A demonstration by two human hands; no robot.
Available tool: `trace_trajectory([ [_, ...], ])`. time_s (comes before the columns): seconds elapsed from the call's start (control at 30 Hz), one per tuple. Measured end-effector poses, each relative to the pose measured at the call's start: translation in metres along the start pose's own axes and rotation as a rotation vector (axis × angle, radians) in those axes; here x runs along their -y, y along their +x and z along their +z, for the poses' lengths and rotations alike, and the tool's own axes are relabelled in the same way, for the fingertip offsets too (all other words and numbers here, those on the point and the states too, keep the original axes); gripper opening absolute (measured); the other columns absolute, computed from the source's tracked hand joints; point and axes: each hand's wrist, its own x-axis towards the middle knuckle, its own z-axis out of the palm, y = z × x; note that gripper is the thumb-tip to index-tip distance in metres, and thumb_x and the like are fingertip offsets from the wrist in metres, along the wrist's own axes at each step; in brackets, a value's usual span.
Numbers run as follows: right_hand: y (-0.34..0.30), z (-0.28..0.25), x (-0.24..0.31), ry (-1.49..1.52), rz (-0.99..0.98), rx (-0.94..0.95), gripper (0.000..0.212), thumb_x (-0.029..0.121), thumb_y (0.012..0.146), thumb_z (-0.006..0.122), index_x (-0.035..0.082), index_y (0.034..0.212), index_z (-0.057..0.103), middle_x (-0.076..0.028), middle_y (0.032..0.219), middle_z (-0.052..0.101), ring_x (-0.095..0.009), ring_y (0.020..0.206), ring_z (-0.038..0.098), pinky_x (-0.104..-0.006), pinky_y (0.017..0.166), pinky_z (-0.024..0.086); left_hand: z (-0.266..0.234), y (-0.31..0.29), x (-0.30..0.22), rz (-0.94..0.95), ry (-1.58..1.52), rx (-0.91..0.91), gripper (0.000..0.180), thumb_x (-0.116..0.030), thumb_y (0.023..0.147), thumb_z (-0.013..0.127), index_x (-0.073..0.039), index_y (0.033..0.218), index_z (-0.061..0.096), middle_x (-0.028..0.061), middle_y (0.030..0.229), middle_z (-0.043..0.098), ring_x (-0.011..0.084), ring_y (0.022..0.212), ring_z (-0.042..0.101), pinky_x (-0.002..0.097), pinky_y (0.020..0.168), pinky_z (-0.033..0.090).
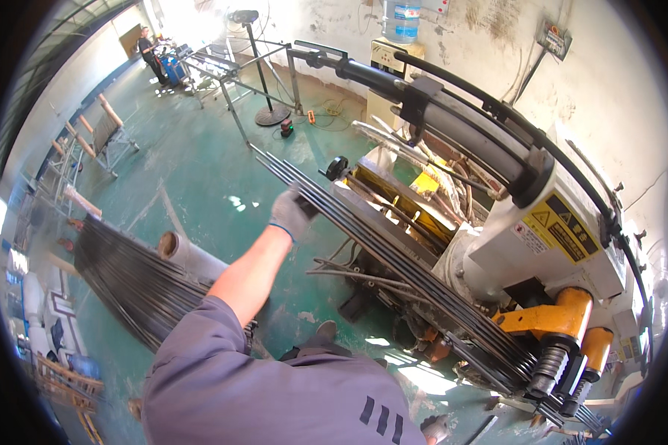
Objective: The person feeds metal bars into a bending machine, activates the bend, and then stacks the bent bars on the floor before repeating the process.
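My left hand (292,213), in a grey glove with a blue cuff, is closed around several long, thin metal rods (393,248) near their far end. The rods lie side by side and slant down to the right along the front of a machine (490,259). Their near ends run in beside an orange clamp arm (538,319) and coil springs (549,367). At the lower edge, my right hand (435,428), also gloved, shows only in part beside my grey shirt. Its fingers are too hidden to read.
A large stack of dark rods (126,274) lies to the left, beside a cardboard tube (193,252). Ahead stand a metal frame (234,93) and a pedestal with a round base (273,115). A thick black hose (512,111) arches over the machine. Another person (152,55) stands far off.
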Motion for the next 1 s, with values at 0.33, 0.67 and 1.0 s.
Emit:
trace_trajectory([
  [0.33,-0.114,0.019,-0.041,-0.240,0.112,0.012,0.035,0.028,0.105,0.069,0.007,0.079,0.059,-0.006,0.063,0.056,-0.021,0.047,0.052,-0.0398,0.041,0.036,-0.085,0.171,-0.183,0.319,0.285,-0.384,0.046,-0.044,0.109,0.063,-0.007,0.136,0.058,0.0123,0.116,0.070,0.0315,0.088,0.072,0.0481,0.075,0.064],
  [0.67,-0.124,0.023,-0.053,-0.300,0.092,0.084,0.034,0.027,0.105,0.068,0.007,0.078,0.059,-0.007,0.063,0.056,-0.023,0.047,0.053,-0.0404,0.041,0.036,-0.072,0.105,-0.135,0.155,0.415,0.094,0.039,-0.037,0.113,0.057,-0.007,0.137,0.057,0.0146,0.124,0.071,0.0343,0.111,0.074,0.0561,0.093,0.063],
  [1.0,-0.106,0.066,-0.056,-0.225,0.027,0.320,0.027,0.019,0.104,0.063,0.007,0.080,0.055,-0.007,0.063,0.055,-0.024,0.045,0.050,-0.0397,0.040,0.034,-0.045,0.049,-0.109,-0.044,0.302,0.285,0.041,-0.039,0.114,0.052,-0.005,0.135,0.058,0.0135,0.122,0.072,0.0371,0.111,0.074,0.0579,0.097,0.061],
])
